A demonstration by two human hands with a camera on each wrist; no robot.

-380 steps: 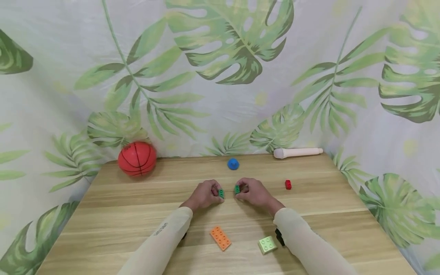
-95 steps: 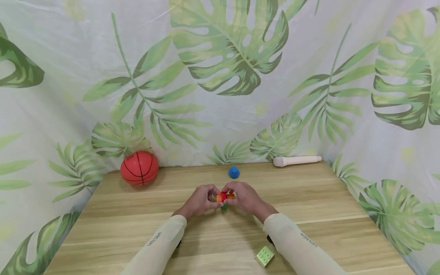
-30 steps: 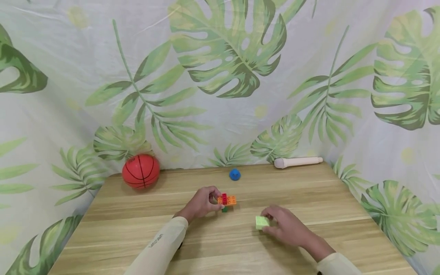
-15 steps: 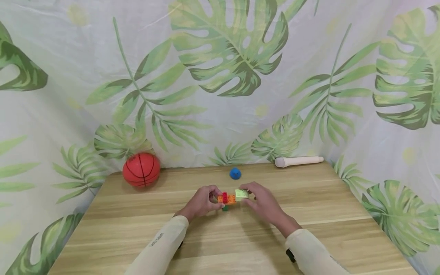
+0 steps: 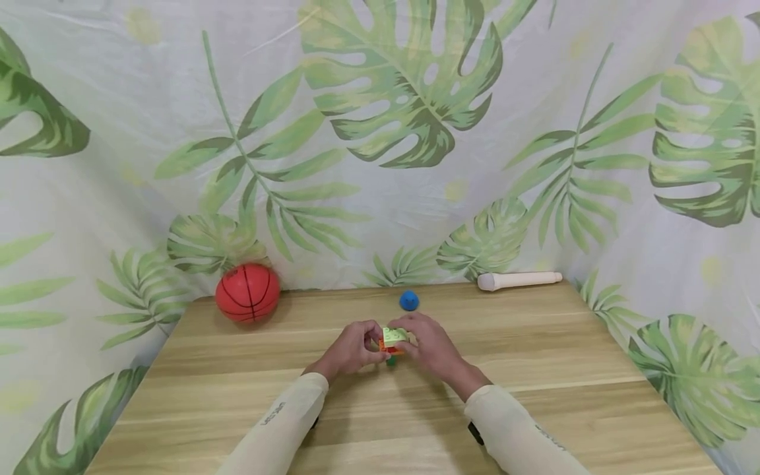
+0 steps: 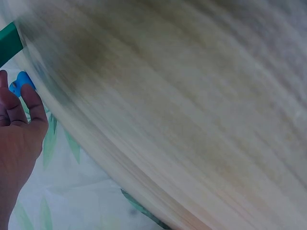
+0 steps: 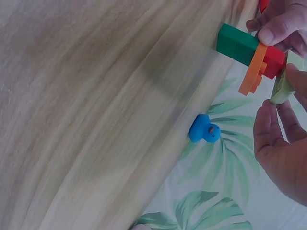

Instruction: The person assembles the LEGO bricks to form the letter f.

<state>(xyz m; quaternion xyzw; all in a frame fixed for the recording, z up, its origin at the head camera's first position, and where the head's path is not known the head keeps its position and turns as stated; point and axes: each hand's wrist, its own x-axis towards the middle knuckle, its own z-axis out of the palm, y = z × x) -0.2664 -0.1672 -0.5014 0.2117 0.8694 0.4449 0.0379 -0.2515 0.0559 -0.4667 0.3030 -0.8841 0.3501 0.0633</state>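
Note:
My left hand [image 5: 349, 349] pinches a small stack of toy building bricks over the middle of the table. In the right wrist view the stack shows green bricks [image 7: 236, 44] under an orange plate [image 7: 252, 73], with a red brick [image 7: 275, 62] on the plate's other face. Between the fingers and thumb of my right hand [image 5: 436, 349] is a light green brick [image 5: 394, 335], right at the top of the red brick. From the head, that light green brick covers much of the red and orange pieces. Only a green end [image 6: 8, 44] of the stack appears in the left wrist view.
Behind the hands, a blue toy duck [image 5: 409, 301] sits near the wooden table's [image 5: 249, 396] back edge. A red basketball [image 5: 247, 293] stands at back left, a white toy microphone [image 5: 519, 280] at back right. A leaf-patterned cloth [image 5: 380, 198] hangs behind.
Since a second ago, my right hand has brought the light green brick from the right up onto the stack. Earlier, the green, orange and red bricks came together; my left hand stays in place.

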